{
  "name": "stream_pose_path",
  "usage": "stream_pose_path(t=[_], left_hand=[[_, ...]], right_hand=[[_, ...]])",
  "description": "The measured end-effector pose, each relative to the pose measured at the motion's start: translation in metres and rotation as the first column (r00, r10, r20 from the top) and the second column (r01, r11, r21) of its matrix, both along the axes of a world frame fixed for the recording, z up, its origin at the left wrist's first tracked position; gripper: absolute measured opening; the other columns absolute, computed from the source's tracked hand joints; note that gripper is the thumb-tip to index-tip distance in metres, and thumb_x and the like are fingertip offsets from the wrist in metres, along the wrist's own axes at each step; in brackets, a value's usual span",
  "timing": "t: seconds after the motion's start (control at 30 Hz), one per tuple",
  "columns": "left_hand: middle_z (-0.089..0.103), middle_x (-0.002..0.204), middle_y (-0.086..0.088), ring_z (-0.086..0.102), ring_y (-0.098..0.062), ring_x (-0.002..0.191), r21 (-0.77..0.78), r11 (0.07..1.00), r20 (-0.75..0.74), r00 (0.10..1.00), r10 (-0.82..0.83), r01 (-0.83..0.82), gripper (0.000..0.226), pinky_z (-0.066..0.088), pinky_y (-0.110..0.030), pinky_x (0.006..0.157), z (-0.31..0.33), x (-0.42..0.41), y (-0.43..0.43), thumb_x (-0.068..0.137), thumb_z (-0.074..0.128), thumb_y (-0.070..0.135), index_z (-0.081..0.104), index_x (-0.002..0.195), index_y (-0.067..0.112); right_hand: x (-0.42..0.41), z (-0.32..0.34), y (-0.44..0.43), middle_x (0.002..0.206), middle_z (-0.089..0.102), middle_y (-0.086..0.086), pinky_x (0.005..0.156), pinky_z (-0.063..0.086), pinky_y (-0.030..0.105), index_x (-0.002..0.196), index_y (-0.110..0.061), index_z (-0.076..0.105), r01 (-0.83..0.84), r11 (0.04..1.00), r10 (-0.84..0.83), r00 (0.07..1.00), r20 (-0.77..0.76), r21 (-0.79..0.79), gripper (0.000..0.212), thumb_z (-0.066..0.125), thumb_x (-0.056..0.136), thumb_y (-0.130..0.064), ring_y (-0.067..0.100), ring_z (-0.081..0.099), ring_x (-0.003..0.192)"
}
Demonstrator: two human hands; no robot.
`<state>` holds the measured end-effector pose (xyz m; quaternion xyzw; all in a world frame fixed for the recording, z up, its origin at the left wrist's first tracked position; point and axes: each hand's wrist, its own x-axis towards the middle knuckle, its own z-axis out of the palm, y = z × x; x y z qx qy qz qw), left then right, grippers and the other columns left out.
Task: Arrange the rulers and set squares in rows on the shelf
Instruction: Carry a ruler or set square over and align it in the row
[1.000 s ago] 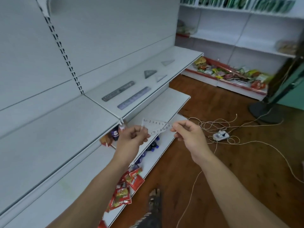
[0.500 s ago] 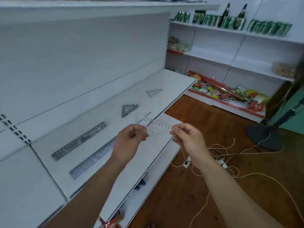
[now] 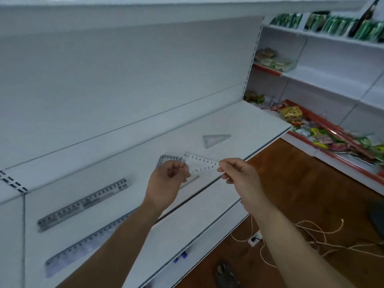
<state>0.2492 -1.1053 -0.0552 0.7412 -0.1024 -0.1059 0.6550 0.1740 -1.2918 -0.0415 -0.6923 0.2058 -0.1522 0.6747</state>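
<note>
Against the frame half a second back, I read the shelf [image 3: 259, 121] as larger and nearer. Both hands have carried the held square [image 3: 202, 164] from the front edge inward over the board. The grey square [image 3: 168, 158], then clear of the left hand [image 3: 166, 181], is now partly covered by it. The grip is unchanged.

Surroundings:
- Side shelves [image 3: 324, 65] stand past the shelf's right end, with green cans [image 3: 332, 23] on top and snack packets [image 3: 328, 138] lower down.
- A lower shelf [image 3: 197, 221] projects under the front edge. Beyond it is wood floor [image 3: 291, 183] with a tangled cord [image 3: 311, 231].
- Two rulers lie parallel toward the shelf's left end. These are the back ruler [image 3: 83, 204] and the front ruler [image 3: 79, 250], the latter partly hidden by the left forearm.
- The far square [image 3: 215, 140] lies alone toward the right end.
- A faint clear edge shows under the left hand. I cannot tell what it is.

The held square is above the shelf's middle, near the front edge, with its printed scale up. The left hand pinches its left end and the right hand [image 3: 239, 175] pinches its right end. The remaining fingers are curled. The square spans the gap between the hands.
</note>
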Motion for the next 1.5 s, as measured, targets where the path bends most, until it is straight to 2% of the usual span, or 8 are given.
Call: stream_pose_path(t=[0.2, 0.37, 0.47, 0.6, 0.77, 0.93, 1.03, 1.5], left_hand=[[0.072, 0.071, 0.01, 0.065, -0.003, 0.063, 0.078, 0.969, 0.006, 0.972, 0.234, -0.234, 0.005, 0.049, -0.013, 0.06, 0.0, 0.036, -0.07, 0.088, 0.064, 0.023, 0.067, 0.084, 0.022], [0.072, 0.075, 0.006, 0.067, -0.01, 0.071, 0.131, 0.932, -0.02, 0.939, 0.344, -0.339, 0.01, 0.052, -0.021, 0.059, -0.002, 0.055, -0.124, 0.09, 0.063, 0.023, 0.063, 0.1, 0.025], [0.071, 0.076, 0.011, 0.064, -0.005, 0.071, 0.197, 0.899, 0.009, 0.918, 0.396, -0.39, 0.018, 0.046, -0.012, 0.054, -0.005, 0.061, -0.148, 0.09, 0.062, 0.031, 0.062, 0.107, 0.026], [0.064, 0.092, 0.018, 0.058, 0.001, 0.089, 0.396, 0.85, 0.101, 0.936, 0.337, -0.348, 0.04, 0.042, -0.017, 0.077, -0.013, 0.063, -0.169, 0.083, 0.066, 0.047, 0.057, 0.12, 0.032], [0.057, 0.109, 0.005, 0.052, -0.013, 0.105, 0.482, 0.754, 0.247, 0.894, 0.373, -0.447, 0.042, 0.042, -0.028, 0.094, -0.022, 0.074, -0.184, 0.087, 0.065, 0.039, 0.059, 0.126, 0.025], [0.055, 0.119, 0.003, 0.044, -0.02, 0.111, 0.619, 0.627, 0.274, 0.878, 0.392, -0.473, 0.046, 0.033, -0.028, 0.095, -0.034, 0.08, -0.19, 0.088, 0.06, 0.045, 0.058, 0.13, 0.026], [0.055, 0.116, 0.004, 0.042, -0.021, 0.11, 0.649, 0.587, 0.297, 0.871, 0.391, -0.485, 0.044, 0.031, -0.029, 0.095, -0.04, 0.079, -0.192, 0.088, 0.06, 0.046, 0.059, 0.128, 0.028], [0.053, 0.11, 0.0, 0.041, -0.023, 0.108, 0.67, 0.595, 0.283, 0.893, 0.349, -0.445, 0.044, 0.031, -0.029, 0.097, -0.044, 0.082, -0.185, 0.089, 0.061, 0.042, 0.059, 0.129, 0.022]], right_hand=[[0.071, -0.011, -0.08, 0.078, 0.071, -0.004, 0.059, 0.048, 0.014, 0.095, -0.022, 0.07, -0.211, 0.976, 0.211, 0.977, -0.011, -0.054, 0.011, 0.065, 0.088, -0.015, 0.003, 0.061, 0.065], [0.116, -0.019, -0.147, 0.079, 0.068, -0.016, 0.067, 0.042, 0.005, 0.096, -0.033, 0.07, -0.358, 0.828, 0.381, 0.924, -0.035, -0.432, 0.019, 0.074, 0.081, -0.022, -0.004, 0.06, 0.072], [0.134, -0.022, -0.179, 0.082, 0.067, -0.012, 0.07, 0.046, 0.009, 0.098, -0.026, 0.073, -0.362, 0.7, 0.472, 0.881, 0.019, -0.616, 0.019, 0.075, 0.08, -0.022, 0.002, 0.061, 0.075], [0.162, -0.027, -0.209, 0.083, 0.065, -0.011, 0.074, 0.044, 0.014, 0.096, -0.021, 0.075, -0.368, 0.563, 0.541, 0.841, -0.006, -0.74, 0.019, 0.076, 0.078, -0.024, 0.004, 0.057, 0.08], [0.186, -0.038, -0.22, 0.092, 0.065, -0.009, 0.083, 0.042, 0.022, 0.095, -0.019, 0.076, -0.377, 0.493, 0.573, 0.819, -0.033, -0.784, 0.02, 0.078, 0.076, -0.024, 0.008, 0.053, 0.091], [0.201, -0.049, -0.225, 0.095, 0.07, -0.002, 0.085, 0.043, 0.022, 0.091, -0.014, 0.078, -0.318, 0.437, 0.619, 0.785, 0.024, -0.841, 0.022, 0.08, 0.072, -0.024, 0.014, 0.058, 0.093], [0.206, -0.056, -0.226, 0.094, 0.071, 0.001, 0.084, 0.047, 0.029, 0.089, -0.013, 0.078, -0.283, 0.409, 0.642, 0.765, 0.054, -0.867, 0.021, 0.08, 0.071, -0.025, 0.021, 0.062, 0.091], [0.208, -0.062, -0.228, 0.106, 0.07, -0.005, 0.091, 0.046, 0.044, 0.094, -0.021, 0.078, -0.364, 0.368, 0.648, 0.76, -0.044, -0.856, 0.019, 0.077, 0.077, -0.03, 0.022, 0.056, 0.107]])
